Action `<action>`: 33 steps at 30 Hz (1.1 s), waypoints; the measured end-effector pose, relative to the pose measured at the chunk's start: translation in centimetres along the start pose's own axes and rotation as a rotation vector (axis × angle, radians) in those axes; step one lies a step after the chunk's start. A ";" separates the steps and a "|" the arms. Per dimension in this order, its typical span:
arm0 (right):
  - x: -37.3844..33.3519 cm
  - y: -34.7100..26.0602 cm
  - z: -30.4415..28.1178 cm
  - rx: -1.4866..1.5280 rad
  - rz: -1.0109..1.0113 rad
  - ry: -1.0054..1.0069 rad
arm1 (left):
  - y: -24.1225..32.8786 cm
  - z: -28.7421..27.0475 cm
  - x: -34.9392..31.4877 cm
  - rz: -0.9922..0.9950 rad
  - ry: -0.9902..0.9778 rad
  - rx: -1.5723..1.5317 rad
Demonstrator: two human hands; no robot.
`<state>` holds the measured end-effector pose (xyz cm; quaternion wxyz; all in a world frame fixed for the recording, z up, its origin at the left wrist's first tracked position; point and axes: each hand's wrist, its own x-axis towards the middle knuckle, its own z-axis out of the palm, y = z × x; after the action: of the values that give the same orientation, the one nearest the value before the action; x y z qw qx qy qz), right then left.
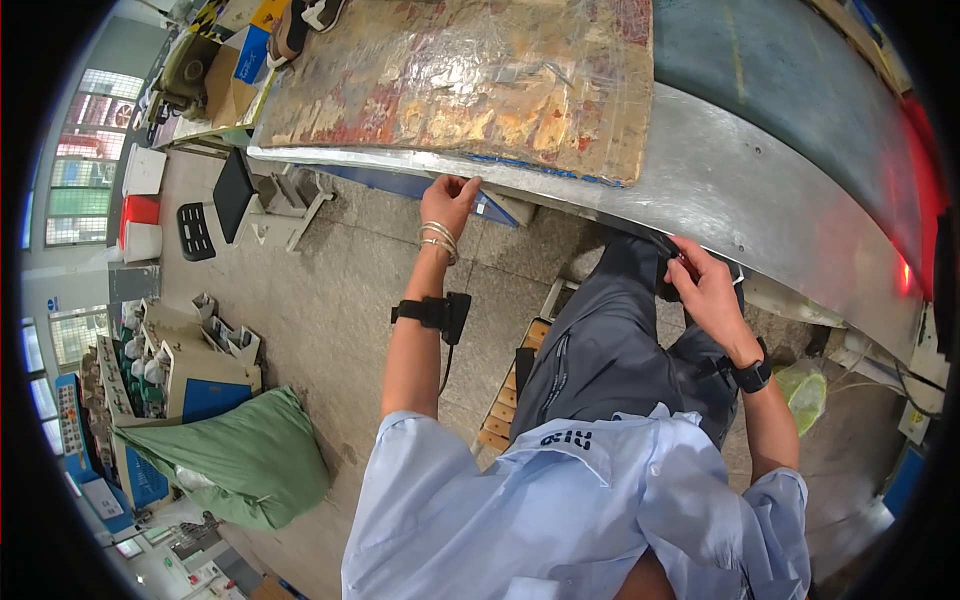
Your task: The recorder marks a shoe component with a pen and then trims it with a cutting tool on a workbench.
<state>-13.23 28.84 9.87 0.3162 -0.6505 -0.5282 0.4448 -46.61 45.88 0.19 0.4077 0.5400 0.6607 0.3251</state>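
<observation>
My left hand (450, 206) is at the near edge of the worktable, its thumb and fingertips closed together beside the white rim (400, 157). What they pinch, if anything, is too small to tell. Over my lap, just under the metal tabletop, my right hand (704, 290) is closed on a small black object (664, 245); its kind is not clear. A worn board (450, 80), stained brown, yellow and red under a shiny film, covers the left part of the table. Bare metal tabletop (715, 170) lies to its right.
Two shoes (289, 35) stand at the table's far left. A grey-green belt-like surface (800, 80) runs at the upper right, with a red light (906, 272) near it. A green cloth sack (250, 455) and a machine (200, 360) stand left. A wooden-slatted stool (505, 395) is beside my legs.
</observation>
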 end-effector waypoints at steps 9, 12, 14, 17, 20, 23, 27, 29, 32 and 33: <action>-0.6 0.8 0.0 0.006 0.118 -0.048 | 2.4 -2.2 3.0 -0.055 -0.192 0.163; -0.7 1.3 0.1 0.020 0.127 -0.043 | 2.8 -2.7 2.8 -0.074 -0.310 0.091; -0.8 1.9 0.1 0.042 0.082 -0.040 | 3.0 -2.7 2.6 -0.050 -0.312 0.173; -0.8 1.8 0.0 0.004 0.091 -0.051 | 3.0 -2.6 2.9 -0.027 -0.320 0.281; -0.8 1.4 0.0 0.039 0.123 -0.055 | 2.4 -3.1 3.4 -0.075 -0.382 0.044; -0.7 1.3 -0.3 0.064 0.134 -0.065 | 2.0 -3.1 3.9 -0.047 -0.395 -0.050; -1.1 2.3 -0.6 0.065 0.105 -0.014 | 1.9 -2.3 3.8 0.019 -0.415 -0.186; -1.7 2.3 -0.5 0.047 0.114 -0.003 | 1.3 -2.0 3.3 0.119 -0.345 -0.136; -1.6 3.6 0.6 0.020 0.003 0.011 | 0.2 -2.6 2.6 0.109 -0.246 0.133; -1.5 3.9 0.6 0.024 0.044 -0.008 | 0.9 -2.4 2.3 -0.022 -0.259 0.002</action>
<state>-12.23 26.40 6.55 0.3119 -0.6564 -0.5096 0.4607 -48.56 48.29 1.65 0.4925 0.5706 0.6088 0.2475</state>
